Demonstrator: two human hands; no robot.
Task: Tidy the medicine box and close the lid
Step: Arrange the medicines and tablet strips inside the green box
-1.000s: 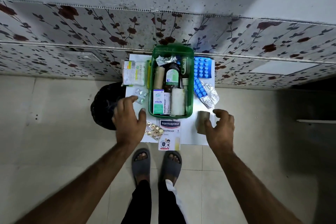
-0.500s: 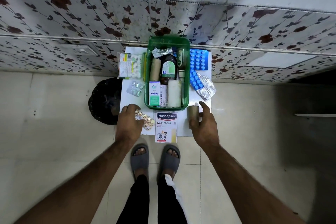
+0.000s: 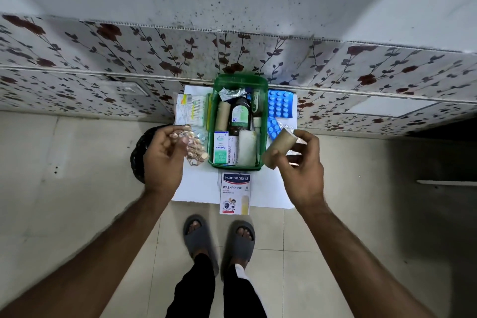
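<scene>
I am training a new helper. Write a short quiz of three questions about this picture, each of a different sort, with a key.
1. True or false: the right hand holds a brown roll.
2. What does the left hand hold? A) a bottle B) a strip of golden pills C) scissors
3. Fill in: the plaster box lies on the white board, in front of the green ____.

Key: 1 true; 2 B; 3 box.
</scene>
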